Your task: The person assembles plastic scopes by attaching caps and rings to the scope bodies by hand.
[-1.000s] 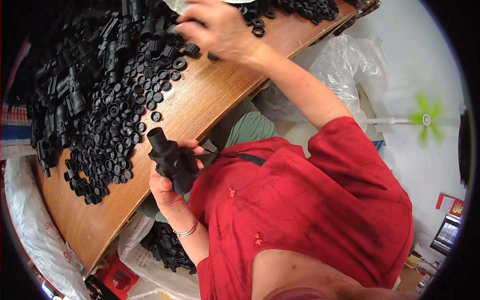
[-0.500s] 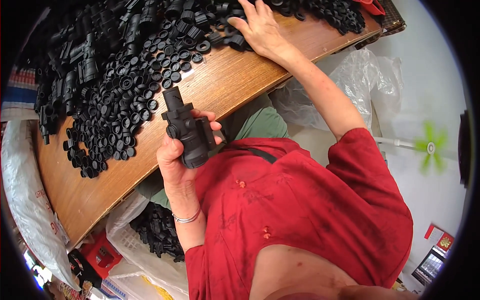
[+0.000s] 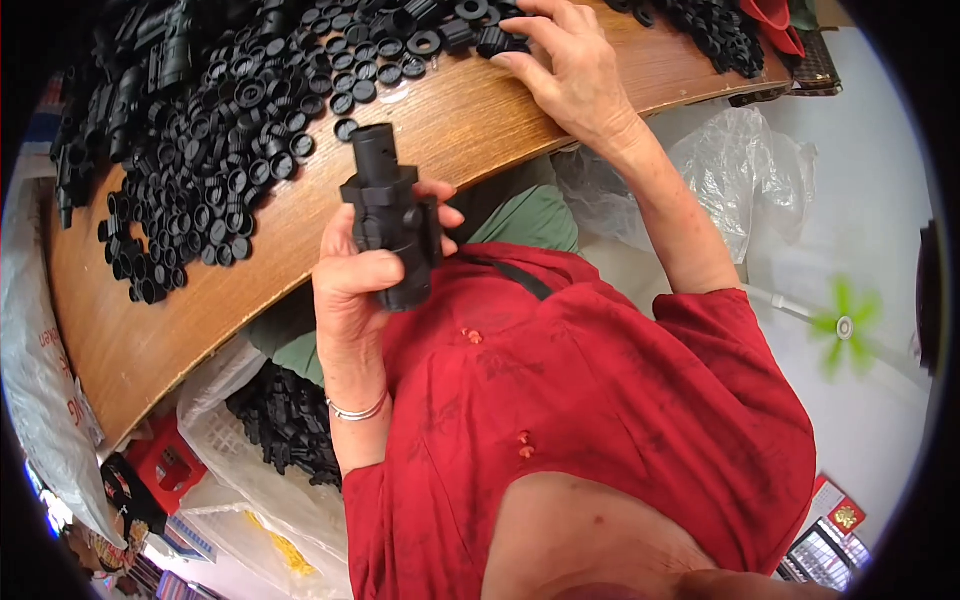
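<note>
In the head view, the left hand (image 3: 345, 283) grips a black scope-shaped piece (image 3: 388, 225), its narrow tube pointing up the picture, in front of the near edge of the wooden tabletop (image 3: 490, 115). The right hand (image 3: 585, 85) is at the tabletop's upper part, fingers bent, by a ribbed black ring (image 3: 497, 42); whether it grips that cannot be told. Small black caps (image 3: 215, 190) lie heaped to the left. Below, a pale bag (image 3: 205, 420) holds black parts (image 3: 288, 425).
</note>
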### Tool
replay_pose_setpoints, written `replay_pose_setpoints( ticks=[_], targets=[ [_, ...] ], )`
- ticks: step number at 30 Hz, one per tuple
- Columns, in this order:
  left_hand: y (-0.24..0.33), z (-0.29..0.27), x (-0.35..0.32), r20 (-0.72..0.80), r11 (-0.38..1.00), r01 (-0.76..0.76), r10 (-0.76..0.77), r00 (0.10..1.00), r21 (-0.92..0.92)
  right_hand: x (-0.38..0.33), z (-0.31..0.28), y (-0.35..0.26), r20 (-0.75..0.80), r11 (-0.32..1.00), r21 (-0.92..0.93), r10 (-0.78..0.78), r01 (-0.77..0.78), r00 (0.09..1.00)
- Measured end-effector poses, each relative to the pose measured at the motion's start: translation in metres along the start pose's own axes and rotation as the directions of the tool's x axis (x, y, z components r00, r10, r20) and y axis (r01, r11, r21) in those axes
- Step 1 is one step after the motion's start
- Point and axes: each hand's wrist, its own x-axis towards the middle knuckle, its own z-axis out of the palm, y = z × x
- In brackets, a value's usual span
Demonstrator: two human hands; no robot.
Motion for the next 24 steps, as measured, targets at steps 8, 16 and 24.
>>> replay_pose_setpoints(
  ticks=[8, 16, 24],
  targets=[
    [0.012, 0.028, -0.016, -0.236, 0.912, 0.002, 0.104, 0.966, 0.411, -0.01, 0.04, 0.017, -0.358, 0.883, 0.279, -0.27, 0.378, 0.894],
    [0.006, 0.03, -0.024, -0.189, 0.539, -0.06, 0.394, 0.899, 0.84, 0.007, 0.013, -0.039, 0.098, 0.992, 0.107, 0.049, -0.059, 0.994],
    [0.006, 0.037, -0.026, -0.295, 0.684, 0.028, 0.277, 0.915, 0.729, -0.014, 0.04, -0.018, 0.054, 0.995, 0.044, 0.082, -0.085, 0.995]
  ],
)
